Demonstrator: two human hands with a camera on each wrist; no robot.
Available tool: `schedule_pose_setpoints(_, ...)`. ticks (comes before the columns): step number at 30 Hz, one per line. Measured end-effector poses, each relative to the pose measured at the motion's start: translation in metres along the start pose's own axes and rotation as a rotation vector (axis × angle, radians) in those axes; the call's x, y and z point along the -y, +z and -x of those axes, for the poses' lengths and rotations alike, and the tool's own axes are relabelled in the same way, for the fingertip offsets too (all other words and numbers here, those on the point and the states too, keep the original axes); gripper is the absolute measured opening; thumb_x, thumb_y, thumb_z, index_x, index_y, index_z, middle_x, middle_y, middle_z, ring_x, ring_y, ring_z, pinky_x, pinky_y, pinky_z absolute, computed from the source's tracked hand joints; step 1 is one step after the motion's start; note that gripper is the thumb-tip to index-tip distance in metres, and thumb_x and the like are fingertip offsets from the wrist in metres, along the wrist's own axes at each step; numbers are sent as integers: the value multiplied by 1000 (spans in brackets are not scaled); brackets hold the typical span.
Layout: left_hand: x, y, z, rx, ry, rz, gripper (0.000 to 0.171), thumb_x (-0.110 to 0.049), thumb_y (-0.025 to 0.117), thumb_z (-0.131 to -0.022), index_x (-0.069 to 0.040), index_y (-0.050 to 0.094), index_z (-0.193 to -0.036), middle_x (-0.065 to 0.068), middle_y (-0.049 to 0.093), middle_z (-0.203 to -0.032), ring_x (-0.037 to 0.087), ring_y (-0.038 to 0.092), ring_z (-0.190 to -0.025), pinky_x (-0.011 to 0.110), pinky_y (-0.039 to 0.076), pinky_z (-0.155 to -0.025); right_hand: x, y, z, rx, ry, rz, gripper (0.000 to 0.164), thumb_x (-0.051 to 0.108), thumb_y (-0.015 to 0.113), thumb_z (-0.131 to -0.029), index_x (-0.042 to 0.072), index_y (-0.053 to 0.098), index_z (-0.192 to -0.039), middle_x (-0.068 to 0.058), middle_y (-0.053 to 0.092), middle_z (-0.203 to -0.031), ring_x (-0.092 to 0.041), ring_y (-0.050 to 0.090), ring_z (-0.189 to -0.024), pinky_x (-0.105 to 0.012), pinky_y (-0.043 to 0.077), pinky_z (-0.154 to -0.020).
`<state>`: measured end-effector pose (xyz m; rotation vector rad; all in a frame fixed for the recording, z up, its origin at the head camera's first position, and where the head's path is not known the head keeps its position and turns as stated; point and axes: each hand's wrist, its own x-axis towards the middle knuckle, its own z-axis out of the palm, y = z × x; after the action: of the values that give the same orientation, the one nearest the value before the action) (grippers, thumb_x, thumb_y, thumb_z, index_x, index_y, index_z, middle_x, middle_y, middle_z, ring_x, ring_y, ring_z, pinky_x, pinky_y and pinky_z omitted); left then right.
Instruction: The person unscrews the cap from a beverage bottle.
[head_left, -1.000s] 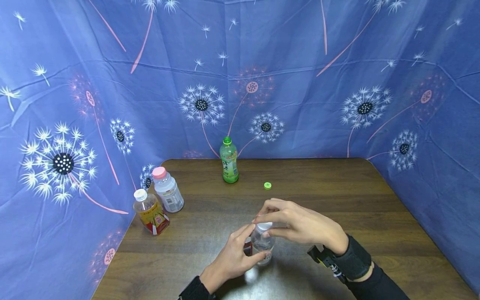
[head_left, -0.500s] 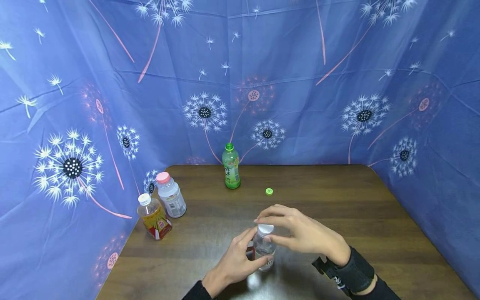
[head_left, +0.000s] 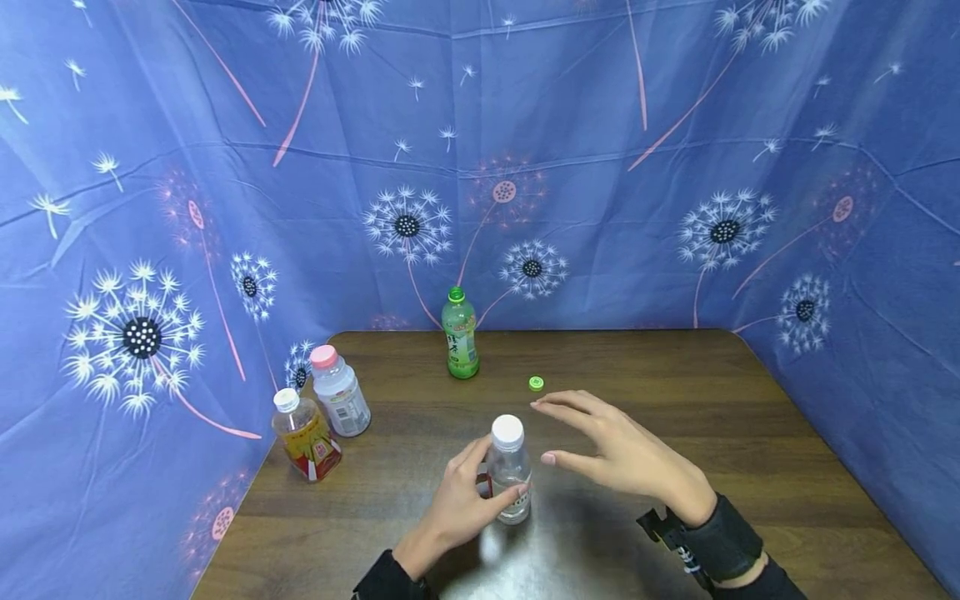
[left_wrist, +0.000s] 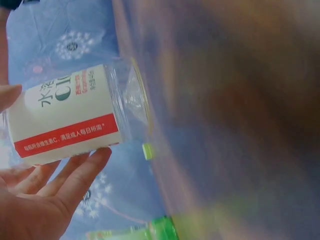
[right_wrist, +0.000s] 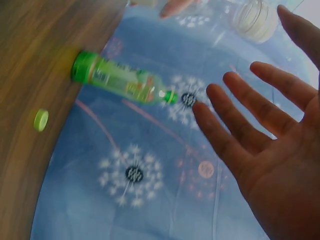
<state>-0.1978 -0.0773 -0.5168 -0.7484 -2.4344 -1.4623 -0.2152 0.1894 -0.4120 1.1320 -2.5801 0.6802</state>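
Observation:
A clear plastic bottle with a white cap stands upright near the table's front. My left hand holds it round the body, thumb on the near side. Its white label with a red band fills much of the left wrist view. Right of the bottle, my right hand hovers with fingers spread and nothing in them. The right wrist view shows its bare palm, apart from the bottle.
On the wooden table, an uncapped green bottle stands at the back beside a small green cap. Left are a pink-capped bottle and a white-capped bottle with a yellow-red label. Blue dandelion cloth hangs behind.
My right hand has come off the white cap and moved right, its fingers spreading. The clear bottle has shifted slightly left in my left hand.

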Motion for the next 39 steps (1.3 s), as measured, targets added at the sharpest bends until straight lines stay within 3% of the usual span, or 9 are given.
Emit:
schedule_pose_setpoints(10, 20, -39, -20, -278, -85, -73, 69, -25, 92, -82, -11, 60, -141, 8, 70, -123, 27, 72, -107, 35, 65, -80, -33, 0, 16, -4, 153, 81, 61, 56, 69, -97, 27, 57, -150, 6, 58, -148, -19, 56, -136, -49, 54, -106)
schedule_pose_setpoints(14, 26, -55, -29, -341, -132, -118, 70, -28, 91, -83, -9, 58, -142, 11, 69, -124, 30, 72, -108, 40, 66, -81, -44, 0, 26, 5, 213, 61, 62, 56, 69, -97, 27, 57, -150, 3, 57, -150, -24, 57, -136, -54, 54, -105)
schedule_pose_setpoints(22, 47, -79, -50, -373, -267, -223, 71, -34, 87, -86, -8, 55, -144, 15, 70, -122, 29, 69, -103, 43, 58, -80, -67, 1, 45, 18, 309, 85, 63, 53, 70, -97, 22, 58, -150, -7, 57, -148, -34, 58, -134, -60, 55, -99)
schedule_pose_setpoints(28, 66, -94, -63, -375, -335, -222, 76, -28, 83, -89, -3, 47, -151, 24, 62, -139, 41, 64, -125, 57, 55, -101, -84, 4, 55, 26, 364, 113, 60, 46, 73, -98, 15, 60, -148, -14, 60, -145, -41, 59, -130, -63, 57, -91)
schedule_pose_setpoints(31, 72, -100, -69, -383, -360, -201, 76, -26, 81, -90, -2, 45, -152, 25, 59, -143, 43, 61, -129, 59, 53, -104, -93, 6, 59, 38, 391, 117, 60, 45, 72, -99, 14, 59, -148, -15, 59, -146, -43, 58, -131, -64, 57, -90)
schedule_pose_setpoints(39, 83, -106, -77, -415, -398, -196, 72, -24, 79, -90, -1, 46, -150, 25, 59, -139, 41, 63, -118, 56, 55, -94, -103, 7, 65, 37, 414, 107, 60, 47, 70, -99, 12, 60, -147, -15, 59, -145, -44, 58, -131, -65, 56, -92)
